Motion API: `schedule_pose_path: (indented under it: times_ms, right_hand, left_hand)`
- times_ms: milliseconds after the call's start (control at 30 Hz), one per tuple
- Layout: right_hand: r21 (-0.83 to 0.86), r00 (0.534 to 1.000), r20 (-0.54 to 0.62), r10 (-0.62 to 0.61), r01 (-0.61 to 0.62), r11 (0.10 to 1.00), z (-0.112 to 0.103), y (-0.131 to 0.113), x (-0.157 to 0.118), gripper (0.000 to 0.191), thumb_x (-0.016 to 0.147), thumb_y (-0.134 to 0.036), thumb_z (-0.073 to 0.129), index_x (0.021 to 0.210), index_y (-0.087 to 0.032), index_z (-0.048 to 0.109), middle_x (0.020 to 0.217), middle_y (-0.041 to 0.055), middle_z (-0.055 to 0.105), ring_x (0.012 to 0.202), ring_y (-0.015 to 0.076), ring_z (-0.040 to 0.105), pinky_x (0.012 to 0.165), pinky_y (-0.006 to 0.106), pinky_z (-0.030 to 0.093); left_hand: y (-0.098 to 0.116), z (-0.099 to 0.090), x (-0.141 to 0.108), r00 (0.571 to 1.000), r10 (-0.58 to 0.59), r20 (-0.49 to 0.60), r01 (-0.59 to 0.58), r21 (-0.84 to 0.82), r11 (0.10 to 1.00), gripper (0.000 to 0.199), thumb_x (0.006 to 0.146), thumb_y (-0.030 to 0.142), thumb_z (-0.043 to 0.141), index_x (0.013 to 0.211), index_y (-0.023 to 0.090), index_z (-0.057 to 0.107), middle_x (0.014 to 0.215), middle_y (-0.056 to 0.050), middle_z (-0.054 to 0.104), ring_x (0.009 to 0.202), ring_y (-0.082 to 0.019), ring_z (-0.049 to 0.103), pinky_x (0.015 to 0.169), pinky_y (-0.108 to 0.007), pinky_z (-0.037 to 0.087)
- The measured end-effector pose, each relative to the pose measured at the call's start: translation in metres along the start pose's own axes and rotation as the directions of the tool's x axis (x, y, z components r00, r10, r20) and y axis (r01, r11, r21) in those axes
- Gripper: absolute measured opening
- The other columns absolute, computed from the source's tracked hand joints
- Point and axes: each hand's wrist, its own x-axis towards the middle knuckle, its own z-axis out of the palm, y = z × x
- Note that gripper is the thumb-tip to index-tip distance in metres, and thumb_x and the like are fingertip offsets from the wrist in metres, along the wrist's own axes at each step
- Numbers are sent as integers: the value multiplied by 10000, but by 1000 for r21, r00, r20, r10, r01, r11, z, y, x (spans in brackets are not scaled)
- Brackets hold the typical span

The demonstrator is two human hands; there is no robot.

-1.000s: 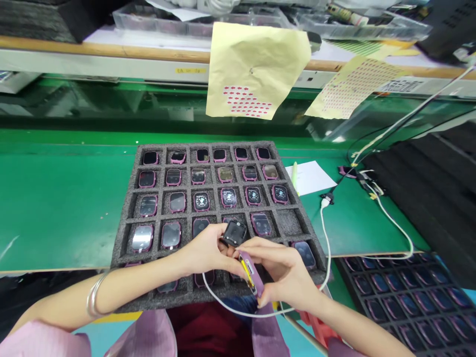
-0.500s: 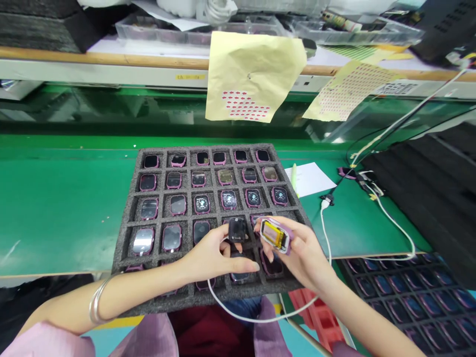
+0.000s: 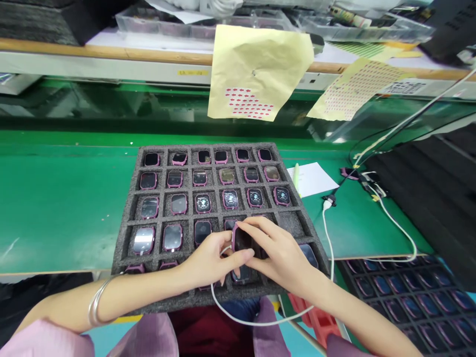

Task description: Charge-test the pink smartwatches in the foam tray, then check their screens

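A purple-rimmed smartwatch case (image 3: 241, 240) with a dark screen is held over the front half of the foam tray (image 3: 128, 208). My right hand (image 3: 284, 250) is closed on the case from the right, fingers over its top edge. From the left, my left hand (image 3: 213, 258) meets it, closed on the small black charger at the end of a white cable (image 3: 226, 316). The charger itself is now hidden behind the watch case. Similar watch cases (image 3: 179, 204) lie in the tray's compartments, several with lit screens.
Right of the tray lie a white paper (image 3: 318, 179) and a green pen (image 3: 296, 176). A USB plug (image 3: 327, 202) joins the white cable to a black lead. A second tray of watches (image 3: 412, 287) is at lower right, near red plastic bins (image 3: 320, 322). Yellow sheets (image 3: 260, 69) hang from the shelf.
My right hand has moved left and turned the watch case, so its screen faces up instead of its yellow inside. It now meets the charger in my left hand, covering it.
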Motion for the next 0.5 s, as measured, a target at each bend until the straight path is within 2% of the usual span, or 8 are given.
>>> schedule_pose_path:
  times_ms: [100,200,367,433,500]
  right_hand:
    - [-16,999,-13,-29,29,999,6,-1,-1,376,936,-314,538,1255,-115,525,1097,174,611,996,296,618,790,439,577]
    - [-20,999,-26,-46,45,999,11,-2,-1,363,952,-322,516,1243,-106,528,1097,178,614,1002,293,618,810,440,570]
    - [18,996,-76,-37,38,999,15,-2,1,401,943,-355,545,1276,-136,503,1102,160,618,1007,283,623,837,425,557]
    - [13,992,-127,-19,21,1000,14,-3,-2,423,942,-367,550,1297,-147,480,1114,159,602,1014,287,615,835,436,549]
    - [-2,971,-237,-11,11,1000,12,-7,-9,406,913,-376,607,1253,-178,506,1050,135,604,945,279,622,773,428,552]
  left_hand:
    - [0,1,-1,999,-17,-51,17,2,1000,322,846,458,599,875,148,514,543,50,527,345,-53,394,329,-159,300]
    - [0,2,-3,995,27,-99,-27,3,1000,336,847,475,600,792,156,511,484,76,456,366,-55,370,370,-170,288]
    - [2,1,-4,995,20,-97,-25,-55,998,394,819,525,626,806,138,556,472,84,401,384,-60,345,388,-189,260]
    - [4,1,-3,995,23,-97,-32,-100,994,396,812,518,642,844,129,580,530,56,472,405,-63,377,396,-192,282]
    - [6,0,-3,993,53,-103,-68,-152,986,368,821,485,650,880,125,603,661,-3,587,522,-94,503,486,-204,390]
